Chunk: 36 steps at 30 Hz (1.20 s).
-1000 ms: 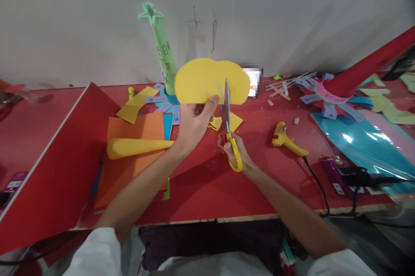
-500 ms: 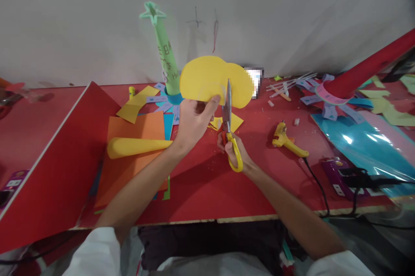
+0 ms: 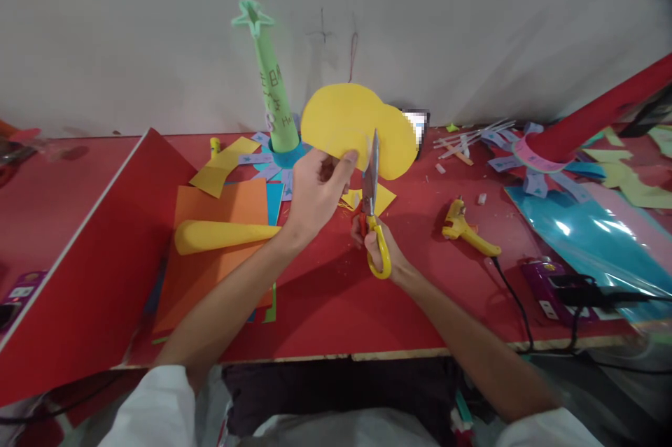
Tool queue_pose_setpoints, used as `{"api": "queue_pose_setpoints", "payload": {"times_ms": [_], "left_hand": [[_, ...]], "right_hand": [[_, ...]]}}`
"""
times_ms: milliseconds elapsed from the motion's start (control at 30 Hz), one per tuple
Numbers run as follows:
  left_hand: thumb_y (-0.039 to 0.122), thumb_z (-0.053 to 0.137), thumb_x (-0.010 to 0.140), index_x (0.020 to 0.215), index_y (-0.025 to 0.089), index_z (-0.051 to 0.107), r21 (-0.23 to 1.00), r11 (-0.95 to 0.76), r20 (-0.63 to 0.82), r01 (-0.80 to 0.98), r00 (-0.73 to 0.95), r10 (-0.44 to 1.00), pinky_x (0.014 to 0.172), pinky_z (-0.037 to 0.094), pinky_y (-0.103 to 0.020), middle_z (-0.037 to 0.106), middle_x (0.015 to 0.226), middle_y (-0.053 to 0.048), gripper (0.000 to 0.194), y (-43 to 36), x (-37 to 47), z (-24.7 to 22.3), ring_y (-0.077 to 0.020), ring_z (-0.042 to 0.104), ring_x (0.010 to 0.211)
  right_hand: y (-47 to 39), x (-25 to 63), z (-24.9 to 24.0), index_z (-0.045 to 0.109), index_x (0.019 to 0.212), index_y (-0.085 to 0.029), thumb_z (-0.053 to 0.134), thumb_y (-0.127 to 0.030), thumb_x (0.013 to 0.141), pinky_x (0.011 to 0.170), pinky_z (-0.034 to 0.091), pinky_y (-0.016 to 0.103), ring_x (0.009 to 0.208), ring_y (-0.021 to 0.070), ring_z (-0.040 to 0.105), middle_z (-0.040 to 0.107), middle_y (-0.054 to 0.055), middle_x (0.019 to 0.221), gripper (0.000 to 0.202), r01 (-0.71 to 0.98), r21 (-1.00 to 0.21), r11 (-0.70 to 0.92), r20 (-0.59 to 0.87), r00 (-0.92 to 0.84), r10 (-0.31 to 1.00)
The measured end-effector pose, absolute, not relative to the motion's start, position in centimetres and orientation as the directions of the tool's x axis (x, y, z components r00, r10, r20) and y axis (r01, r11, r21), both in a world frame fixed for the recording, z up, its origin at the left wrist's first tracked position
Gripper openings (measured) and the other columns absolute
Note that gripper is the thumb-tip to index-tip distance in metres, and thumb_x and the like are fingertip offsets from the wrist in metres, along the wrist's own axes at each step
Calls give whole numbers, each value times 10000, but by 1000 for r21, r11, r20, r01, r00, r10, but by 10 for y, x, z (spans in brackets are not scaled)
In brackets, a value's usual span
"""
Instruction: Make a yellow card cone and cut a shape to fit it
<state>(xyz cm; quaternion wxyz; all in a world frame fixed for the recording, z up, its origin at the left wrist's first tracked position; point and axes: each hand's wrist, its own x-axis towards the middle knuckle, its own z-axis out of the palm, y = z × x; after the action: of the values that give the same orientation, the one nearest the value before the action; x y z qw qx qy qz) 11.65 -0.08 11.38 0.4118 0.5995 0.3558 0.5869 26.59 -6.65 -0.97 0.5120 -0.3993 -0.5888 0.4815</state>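
Note:
My left hand [image 3: 320,185] pinches the lower edge of a yellow sheet of paper [image 3: 344,115] with a rounded, curved outline, held up above the table. My right hand [image 3: 383,240] grips scissors [image 3: 371,181] with a yellow and a red-orange handle. Their blades point upward and overlap the paper near a notch between its two rounded parts. Whether the blades are fully closed I cannot tell. Under my left forearm, a rolled yellow paper cone [image 3: 220,236] lies on orange paper [image 3: 210,293].
A green paper tower [image 3: 276,90] with a star top stands at the back left. To the right lie a yellow glue gun [image 3: 467,229] with a cord, a purple power strip [image 3: 551,289] and blue sheets [image 3: 572,230]. A red board [image 3: 110,258] leans at the left.
The yellow paper has turned slightly in my left hand, its left lobe shifting right and up. The scissor blades have tilted a little to the right. Both hands keep their grip.

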Motion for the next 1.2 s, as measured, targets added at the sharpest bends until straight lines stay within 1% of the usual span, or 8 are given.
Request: {"api": "queue_pose_setpoints", "payload": {"times_ms": [167,367,500,633,867,1033,1100,1200], "left_hand": [[618,791,954,717,222,575,916,-400,402,-34,69,913,502,391,-277,557,579,41,510,-4,120,112,-97,511,503],[619,777,970,728,222,564,903,-425,429,-63,68,901,503,412,-263,550,576,46,511,-4,121,112,-93,514,497],[661,802,935,738,226,557,908,-415,418,-64,56,907,517,433,-265,567,593,47,536,-4,120,113,-94,522,506],[656,790,949,764,229,574,901,-429,433,-68,55,900,515,416,-273,567,596,46,513,-2,118,114,-96,511,511],[598,743,1005,768,224,557,876,-482,479,16,84,874,511,379,-279,562,614,42,480,3,116,109,-93,498,524],[473,729,1029,781,218,561,870,-487,480,73,96,872,510,344,-279,518,610,54,393,4,118,103,-87,457,532],[442,716,1037,787,215,571,875,-480,473,66,96,876,510,347,-280,519,613,54,368,4,118,103,-85,463,531],[453,716,1042,779,212,575,885,-464,458,42,100,883,511,369,-270,538,614,52,383,3,118,105,-80,489,529]], "right_hand": [[-68,261,-12,530,886,-255,477,-1045,846,602,355,338,622,147,362,443,-33,737,793,-37,-979,201,204,-118,972],[-68,268,-16,554,911,-242,552,-986,879,605,346,331,635,138,370,475,-30,759,745,-40,-977,209,212,-122,970],[-68,269,-17,537,897,-246,547,-977,892,585,328,326,614,131,364,475,-37,742,730,-45,-977,209,213,-139,967],[-67,270,-17,537,883,-242,589,-935,912,591,330,321,614,122,387,488,-35,749,696,-51,-971,232,237,-142,961],[-68,263,-18,546,950,-255,670,-937,853,477,393,276,529,103,404,444,-71,720,700,-190,-974,123,155,-162,974],[-70,259,-15,563,994,-254,669,-976,805,473,422,264,550,101,421,471,-58,763,754,-221,-970,101,130,-122,984],[-70,261,-13,555,960,-252,675,-955,826,464,404,264,528,97,417,458,-63,732,726,-213,-972,100,129,-126,984],[-69,265,-12,538,912,-248,692,-924,848,433,332,256,475,81,366,422,-83,661,696,-195,-976,101,126,-118,985]]}}
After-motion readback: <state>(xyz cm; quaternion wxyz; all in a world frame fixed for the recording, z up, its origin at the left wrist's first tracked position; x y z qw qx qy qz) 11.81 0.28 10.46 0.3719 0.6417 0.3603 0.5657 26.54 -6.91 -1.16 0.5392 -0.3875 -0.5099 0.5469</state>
